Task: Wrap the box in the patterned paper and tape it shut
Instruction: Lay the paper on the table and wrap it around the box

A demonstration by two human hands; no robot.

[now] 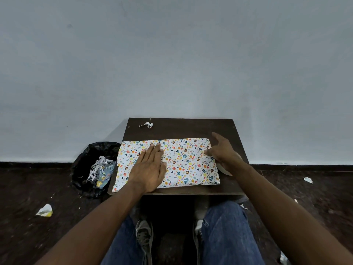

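The left hand (150, 169) is pressing the paper (183, 161) flat, fingers straight, near the worktop's (191, 129) front edge. The right hand (222, 150), fingers loosely spread and gripping nothing, is smoothing the paper's right end; taping probably comes next.

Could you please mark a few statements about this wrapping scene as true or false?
1. The left hand lies flat, fingers straight, on the patterned paper. True.
2. The right hand is at the paper's left end. False: it is at the right end.
3. A black bag holding paper scraps sits on the floor left of the table. True.
4. A crumpled scrap lies near the table's far edge. True.
5. The bare box is in full view on the table. False: patterned paper covers it.
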